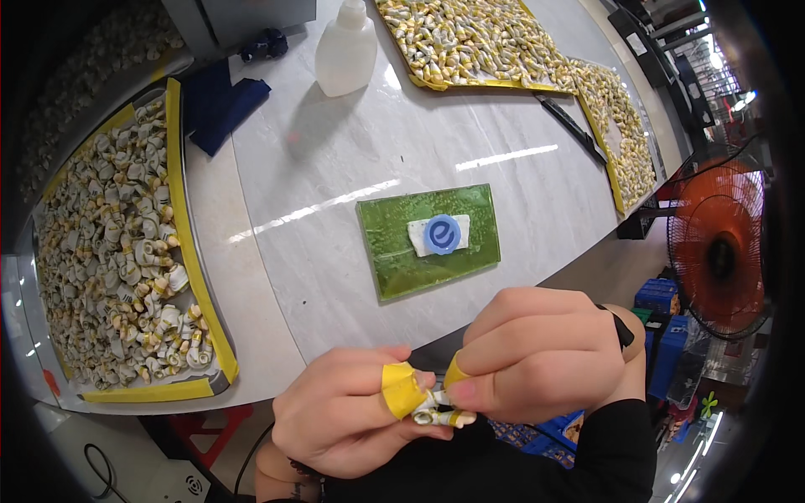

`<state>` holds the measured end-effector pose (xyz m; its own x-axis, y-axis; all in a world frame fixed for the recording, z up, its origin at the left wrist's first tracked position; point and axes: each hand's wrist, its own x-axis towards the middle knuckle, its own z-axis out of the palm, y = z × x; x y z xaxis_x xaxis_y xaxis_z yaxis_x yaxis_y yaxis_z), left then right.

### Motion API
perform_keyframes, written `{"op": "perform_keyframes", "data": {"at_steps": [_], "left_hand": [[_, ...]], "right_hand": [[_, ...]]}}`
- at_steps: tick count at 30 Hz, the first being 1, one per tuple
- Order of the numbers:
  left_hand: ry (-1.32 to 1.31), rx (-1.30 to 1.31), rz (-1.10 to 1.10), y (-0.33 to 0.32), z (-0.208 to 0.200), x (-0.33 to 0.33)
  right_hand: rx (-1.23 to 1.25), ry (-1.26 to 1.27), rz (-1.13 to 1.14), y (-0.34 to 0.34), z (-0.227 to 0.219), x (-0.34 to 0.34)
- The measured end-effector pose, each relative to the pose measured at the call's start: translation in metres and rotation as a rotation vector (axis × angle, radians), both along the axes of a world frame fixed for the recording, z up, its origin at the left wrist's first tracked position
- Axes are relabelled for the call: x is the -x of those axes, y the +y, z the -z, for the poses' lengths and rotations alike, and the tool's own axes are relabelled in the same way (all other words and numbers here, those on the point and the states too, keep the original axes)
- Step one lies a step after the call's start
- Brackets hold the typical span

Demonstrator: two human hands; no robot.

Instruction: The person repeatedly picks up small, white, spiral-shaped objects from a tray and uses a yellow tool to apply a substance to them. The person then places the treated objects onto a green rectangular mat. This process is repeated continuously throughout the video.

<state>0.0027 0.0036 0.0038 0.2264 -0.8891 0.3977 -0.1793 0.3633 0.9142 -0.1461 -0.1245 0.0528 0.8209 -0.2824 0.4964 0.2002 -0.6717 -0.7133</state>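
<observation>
My left hand [340, 411] and my right hand [541, 352] meet low in front of me, over the table's near edge. Between their fingertips is a small white-and-yellow coiled piece [446, 417], which looks like a bundled cable; its exact kind is unclear. The left fingers pinch its left side, while the right thumb and forefinger close on its upper right. Yellow tape [402, 390] wraps a left fingertip, and more yellow shows at a right fingertip. Beyond the hands lies a green slab [394, 272] bearing a white pad [416, 240] and a round blue piece [442, 235].
Yellow-edged trays [173, 151] of similar white-and-yellow pieces stand at left and far right. A translucent bottle [346, 50], dark blue cloth [231, 116] and black-handled knife-like tool [570, 127] are on the table. An orange fan [719, 247] stands right, near blue crates [658, 295].
</observation>
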Motion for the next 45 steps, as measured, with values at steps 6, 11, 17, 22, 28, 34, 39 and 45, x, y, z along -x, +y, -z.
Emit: {"op": "perform_keyframes", "data": {"at_steps": [6,11,17,22,28,34,39,45], "left_hand": [[-0.076,0.03,-0.049,0.002,-0.003,-0.001],[-0.037,0.035,-0.031,0.0,-0.004,-0.002],[0.062,-0.024,-0.121,-0.005,-0.009,0.01],[0.08,0.059,-0.162,-0.002,0.001,0.01],[0.636,-0.187,0.175,0.001,0.003,0.002],[0.745,-0.286,0.37,0.0,0.004,-0.001],[0.708,-0.314,0.446,-0.004,0.002,-0.003],[0.13,-0.338,0.385,0.0,-0.018,-0.029]], "right_hand": [[-0.026,-0.022,-0.037,0.001,0.0,-0.001],[-0.025,-0.018,-0.052,-0.001,-0.001,-0.001],[0.044,-0.018,-0.005,0.001,-0.003,0.003],[-0.033,-0.007,0.0,0.006,0.0,0.002],[-0.221,0.155,0.027,-0.006,-0.007,0.002],[-0.349,0.244,-0.093,-0.004,-0.007,0.0],[-0.327,0.268,-0.202,-0.007,-0.006,0.001],[-0.344,0.273,-0.24,-0.005,-0.004,0.006]]}}
